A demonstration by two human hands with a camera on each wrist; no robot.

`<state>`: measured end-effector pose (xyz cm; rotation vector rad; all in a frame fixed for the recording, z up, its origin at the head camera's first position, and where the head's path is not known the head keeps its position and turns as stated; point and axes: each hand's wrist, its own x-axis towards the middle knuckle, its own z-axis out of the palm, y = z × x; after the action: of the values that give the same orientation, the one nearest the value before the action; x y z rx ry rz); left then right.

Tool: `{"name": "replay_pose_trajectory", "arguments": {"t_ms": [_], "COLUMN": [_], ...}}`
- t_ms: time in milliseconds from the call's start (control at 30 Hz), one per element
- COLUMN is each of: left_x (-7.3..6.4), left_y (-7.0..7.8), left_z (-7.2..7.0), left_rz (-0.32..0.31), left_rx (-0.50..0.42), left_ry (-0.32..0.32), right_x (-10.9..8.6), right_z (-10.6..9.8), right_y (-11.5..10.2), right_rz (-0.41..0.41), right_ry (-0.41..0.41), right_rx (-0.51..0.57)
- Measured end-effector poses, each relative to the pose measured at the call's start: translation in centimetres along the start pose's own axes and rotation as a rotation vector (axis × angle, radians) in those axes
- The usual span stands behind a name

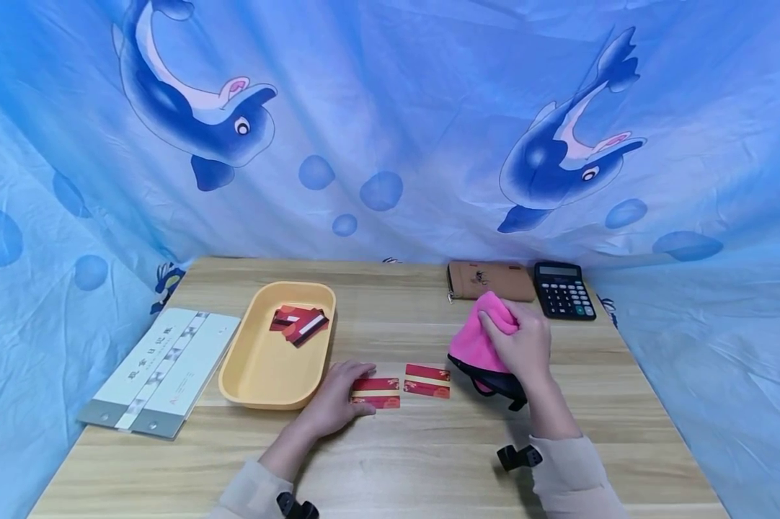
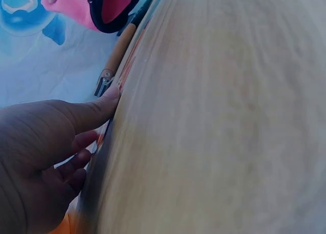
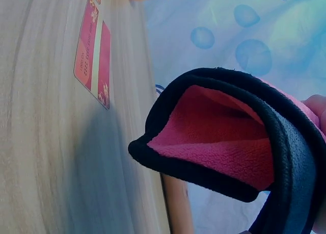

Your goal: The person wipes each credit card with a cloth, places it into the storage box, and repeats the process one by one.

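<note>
My left hand [image 1: 338, 396] holds a red-and-gold card [image 1: 383, 393] that lies flat on the table, thumb at its near edge and fingers at its far edge. Just right of it lies a second red-and-gold card [image 1: 427, 380], with printed digits visible in the right wrist view. Above the table, right of both cards, my right hand [image 1: 526, 342] grips a bunched pink cloth [image 1: 476, 342] with black edging. Its folded underside [image 3: 219, 132] hangs down, off the cards. In the left wrist view the left thumb and curled fingers [image 2: 76, 162] show, the card nearly edge-on.
A yellow tray [image 1: 269, 375] holds several red cards [image 1: 299, 324] with dark stripes. Left of it lies a white-and-grey ledger [image 1: 163, 367]. Toward the back right are a brown wallet [image 1: 500, 281] and a black calculator [image 1: 564, 292]. A blue dolphin curtain [image 1: 377, 130] hangs behind the table.
</note>
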<state>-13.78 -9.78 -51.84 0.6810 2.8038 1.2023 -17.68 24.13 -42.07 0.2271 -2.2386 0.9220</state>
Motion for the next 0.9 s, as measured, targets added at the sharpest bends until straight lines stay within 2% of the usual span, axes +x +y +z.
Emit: {"name": "replay_pose_trajectory", "arguments": {"t_ms": [267, 433, 567, 667, 767, 900], "left_x": [0.0, -0.2, -0.4, -0.4, -0.3, 0.1], "left_y": [0.3, 0.5, 0.5, 0.7, 1.2, 2.5], "left_z": [0.1, 0.4, 0.8, 1.1, 1.1, 0.5], "left_rz": [0.014, 0.006, 0.029, 0.043, -0.017, -0.164], "left_rx": [0.021, -0.091, -0.149, -0.173, -0.312, -0.547], "left_ry": [-0.001, 0.002, 0.072, 0.158, 0.223, 0.307], "right_x": [-0.1, -0.3, -0.4, -0.4, -0.5, -0.5], "right_z": [0.1, 0.2, 0.1, 0.2, 0.2, 0.2], "right_y": [0.0, 0.0, -0.1, -0.1, -0.1, -0.2], "right_rz": [0.002, 0.002, -0.003, -0.008, -0.010, -0.020], "right_ry": [-0.006, -0.010, -0.012, -0.015, -0.017, -0.016], "right_rx": [0.011, 0.020, 0.031, 0.032, 0.030, 0.034]}}
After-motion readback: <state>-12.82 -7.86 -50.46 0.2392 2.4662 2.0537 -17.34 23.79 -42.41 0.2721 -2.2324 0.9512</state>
